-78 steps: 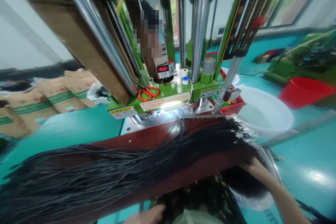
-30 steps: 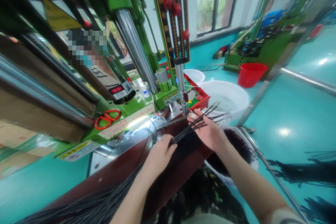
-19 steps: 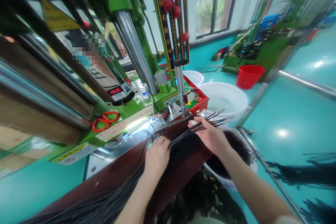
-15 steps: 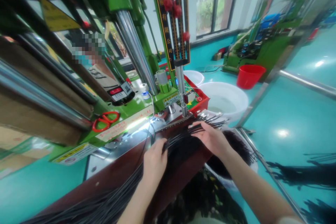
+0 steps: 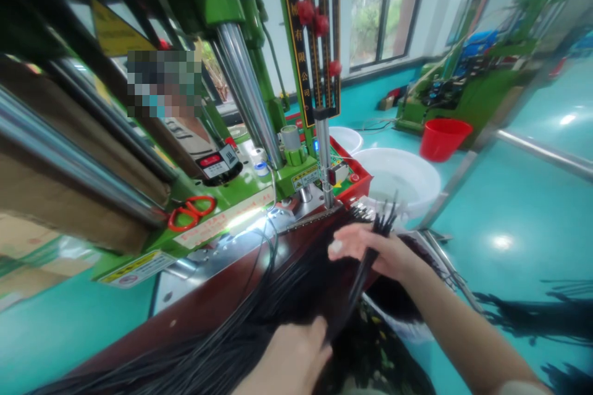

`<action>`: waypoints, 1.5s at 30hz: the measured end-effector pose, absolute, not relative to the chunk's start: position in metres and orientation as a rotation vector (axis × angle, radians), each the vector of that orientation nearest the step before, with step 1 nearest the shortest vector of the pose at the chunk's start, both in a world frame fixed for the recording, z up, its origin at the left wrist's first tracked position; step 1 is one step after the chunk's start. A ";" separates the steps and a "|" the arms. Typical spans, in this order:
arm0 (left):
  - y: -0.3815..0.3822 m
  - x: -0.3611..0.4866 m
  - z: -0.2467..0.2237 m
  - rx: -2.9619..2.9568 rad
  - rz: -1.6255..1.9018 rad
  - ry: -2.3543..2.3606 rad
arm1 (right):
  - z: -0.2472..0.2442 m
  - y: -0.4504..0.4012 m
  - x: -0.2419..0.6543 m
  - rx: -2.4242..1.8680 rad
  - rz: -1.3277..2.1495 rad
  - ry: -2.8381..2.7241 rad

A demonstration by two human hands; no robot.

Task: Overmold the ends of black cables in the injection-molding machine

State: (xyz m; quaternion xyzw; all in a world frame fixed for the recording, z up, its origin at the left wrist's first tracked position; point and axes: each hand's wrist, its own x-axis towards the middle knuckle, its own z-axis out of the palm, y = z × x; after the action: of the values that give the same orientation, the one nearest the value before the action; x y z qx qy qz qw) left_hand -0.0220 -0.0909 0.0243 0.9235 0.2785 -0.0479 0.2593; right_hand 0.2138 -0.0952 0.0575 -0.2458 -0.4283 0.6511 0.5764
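A bundle of thin black cables (image 5: 357,284) runs upward through my right hand (image 5: 370,250), its ends fanning out above the knuckles. One fingertip of that hand wears something white. Lower down, my left hand (image 5: 296,352) is closed around the same bundle, close to my lap; some of its fingers are hidden. Many more black cables (image 5: 194,345) lie along the dark red bench (image 5: 222,308). Their metal-tipped ends (image 5: 361,208) gather at the bench's far right end.
Behind the bench stands a green press (image 5: 250,188), with orange-handled scissors (image 5: 192,213) on its base. White tubs (image 5: 403,166) and a red bucket (image 5: 445,139) are on the floor. A metal rail (image 5: 542,151) runs at right. A person, face blurred, is behind the press.
Both hands have lifted a bundle off the heap and swung it toward me, from lying along the bench to steeply upright. My left hand has come down and nearer.
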 end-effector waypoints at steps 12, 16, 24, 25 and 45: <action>-0.088 0.087 0.066 1.183 0.444 0.519 | 0.064 -0.114 0.218 -1.126 1.379 -1.211; -0.094 0.101 0.058 0.994 0.507 0.578 | 0.059 -0.113 0.225 -0.880 1.431 -1.072; -0.114 0.080 0.017 0.825 0.481 0.667 | 0.056 -0.081 0.248 -0.801 1.343 -1.038; -0.116 0.079 0.014 0.847 0.489 0.670 | 0.059 -0.078 0.247 -0.879 1.361 -1.126; -0.092 0.085 0.014 0.781 0.453 0.595 | 0.060 -0.074 0.220 -1.161 1.345 -1.633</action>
State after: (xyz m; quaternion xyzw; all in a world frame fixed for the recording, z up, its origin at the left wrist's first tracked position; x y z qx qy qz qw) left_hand 0.0846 -0.0922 0.0141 0.3717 0.2831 0.2155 0.8575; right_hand 0.2199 -0.0743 0.0598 -0.4495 -0.6324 0.5208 0.3561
